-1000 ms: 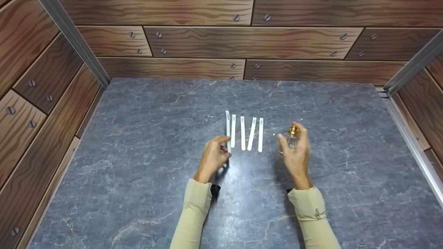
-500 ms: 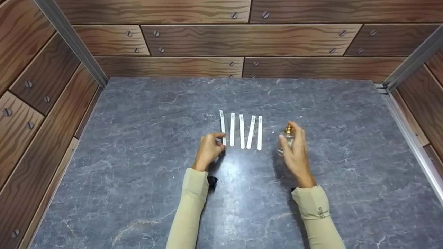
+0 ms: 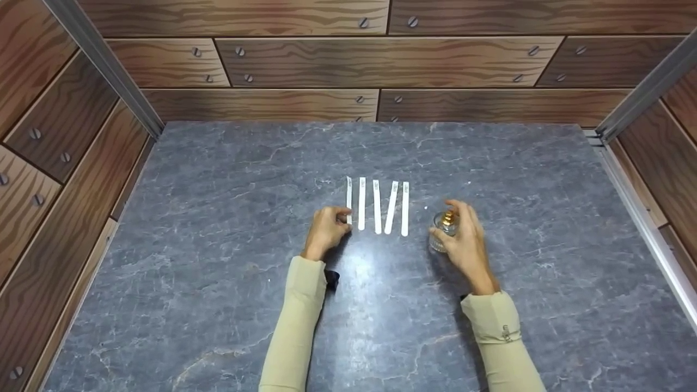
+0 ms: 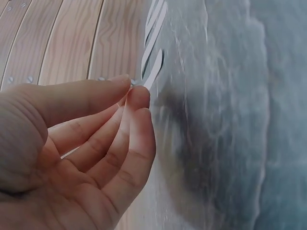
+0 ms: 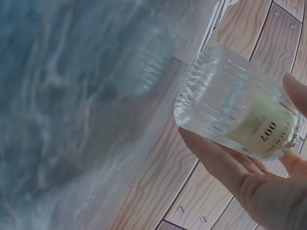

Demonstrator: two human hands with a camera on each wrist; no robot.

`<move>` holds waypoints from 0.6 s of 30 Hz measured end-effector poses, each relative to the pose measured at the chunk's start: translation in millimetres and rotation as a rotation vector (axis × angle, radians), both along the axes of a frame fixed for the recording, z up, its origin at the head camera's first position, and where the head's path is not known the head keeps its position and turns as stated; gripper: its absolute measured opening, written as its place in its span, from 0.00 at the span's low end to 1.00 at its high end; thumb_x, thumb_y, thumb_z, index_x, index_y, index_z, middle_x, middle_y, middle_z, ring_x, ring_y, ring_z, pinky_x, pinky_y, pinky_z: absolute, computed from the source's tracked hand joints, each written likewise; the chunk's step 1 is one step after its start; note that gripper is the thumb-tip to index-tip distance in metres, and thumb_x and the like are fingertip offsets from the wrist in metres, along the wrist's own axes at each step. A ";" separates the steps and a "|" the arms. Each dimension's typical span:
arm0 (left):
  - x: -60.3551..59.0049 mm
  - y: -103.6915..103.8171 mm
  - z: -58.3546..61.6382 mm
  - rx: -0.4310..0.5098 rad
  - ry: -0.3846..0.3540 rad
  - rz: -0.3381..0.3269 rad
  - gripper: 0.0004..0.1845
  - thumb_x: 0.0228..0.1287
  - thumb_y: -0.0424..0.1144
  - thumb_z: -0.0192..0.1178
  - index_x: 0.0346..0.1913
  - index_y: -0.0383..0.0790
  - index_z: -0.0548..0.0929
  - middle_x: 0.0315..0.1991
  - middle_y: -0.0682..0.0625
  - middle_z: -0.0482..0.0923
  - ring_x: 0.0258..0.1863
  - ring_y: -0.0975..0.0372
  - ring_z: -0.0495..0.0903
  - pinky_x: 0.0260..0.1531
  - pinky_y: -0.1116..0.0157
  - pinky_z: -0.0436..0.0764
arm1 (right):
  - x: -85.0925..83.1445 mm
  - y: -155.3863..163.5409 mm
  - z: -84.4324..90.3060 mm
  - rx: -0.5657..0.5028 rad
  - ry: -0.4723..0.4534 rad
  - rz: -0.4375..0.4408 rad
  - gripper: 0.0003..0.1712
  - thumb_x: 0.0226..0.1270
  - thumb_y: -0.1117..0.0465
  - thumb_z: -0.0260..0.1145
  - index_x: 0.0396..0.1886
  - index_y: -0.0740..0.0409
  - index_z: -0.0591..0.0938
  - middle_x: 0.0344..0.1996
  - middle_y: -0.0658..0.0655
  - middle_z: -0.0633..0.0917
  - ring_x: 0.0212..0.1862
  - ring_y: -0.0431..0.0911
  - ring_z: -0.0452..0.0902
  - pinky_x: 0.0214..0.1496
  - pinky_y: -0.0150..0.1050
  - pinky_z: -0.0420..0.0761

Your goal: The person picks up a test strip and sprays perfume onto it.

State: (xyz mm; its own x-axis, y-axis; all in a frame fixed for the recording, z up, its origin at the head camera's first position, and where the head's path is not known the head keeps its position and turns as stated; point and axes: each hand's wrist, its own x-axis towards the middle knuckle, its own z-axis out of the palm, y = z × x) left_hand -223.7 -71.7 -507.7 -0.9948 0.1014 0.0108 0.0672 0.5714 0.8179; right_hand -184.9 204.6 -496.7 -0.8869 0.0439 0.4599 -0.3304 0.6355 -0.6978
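Note:
At the row's left end, my left hand [image 3: 325,231] pinches the lower end of a white paper test strip [image 3: 349,198] between thumb and fingers. In the left wrist view its thumb and index fingertips meet, and the pinched end is mostly hidden. A clear ribbed glass perfume bottle [image 5: 235,105] with a pale label and gold neck is held by my right hand [image 3: 467,242], thumb on one side, fingers on the other. The bottle's base hangs over the table in the right wrist view. Between the hands lie several more strips [image 3: 377,209], side by side, with small print at their far ends.
The grey marbled table [image 3: 228,305] reaches back to a wood-patterned wall [image 3: 326,62]. Metal frame posts [image 3: 109,71] stand at the corners. A few tiny white specks [image 3: 426,207] lie right of the strips.
The pinched strip has moved left, away from its neighbour, and down towards the table. My right hand has shifted slightly left with the bottle, which now tips more so its top faces the camera.

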 end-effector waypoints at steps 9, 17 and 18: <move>3.1 -1.1 -2.7 0.044 -0.069 -0.001 0.17 0.58 0.23 0.61 0.51 0.26 0.86 0.24 0.45 0.85 0.19 0.68 0.74 0.21 0.74 0.71 | 1.6 3.2 0.2 0.058 -0.054 -0.008 0.32 0.45 0.78 0.79 0.53 0.73 0.77 0.39 0.70 0.81 0.42 0.64 0.78 0.50 0.60 0.76; 13.3 -12.7 5.6 0.039 -0.131 -0.053 0.18 0.71 0.31 0.61 0.60 0.28 0.81 0.28 0.42 0.86 0.20 0.60 0.80 0.20 0.69 0.78 | 8.9 22.9 5.1 0.075 -0.060 0.044 0.33 0.58 0.70 0.76 0.60 0.75 0.73 0.52 0.75 0.78 0.56 0.69 0.74 0.62 0.64 0.71; 16.8 -16.7 6.9 0.006 -0.090 -0.065 0.18 0.71 0.32 0.61 0.60 0.28 0.81 0.31 0.41 0.86 0.24 0.57 0.82 0.25 0.66 0.81 | 10.6 29.4 6.3 0.077 -0.064 0.042 0.33 0.60 0.68 0.75 0.62 0.76 0.72 0.56 0.76 0.76 0.60 0.70 0.72 0.65 0.65 0.68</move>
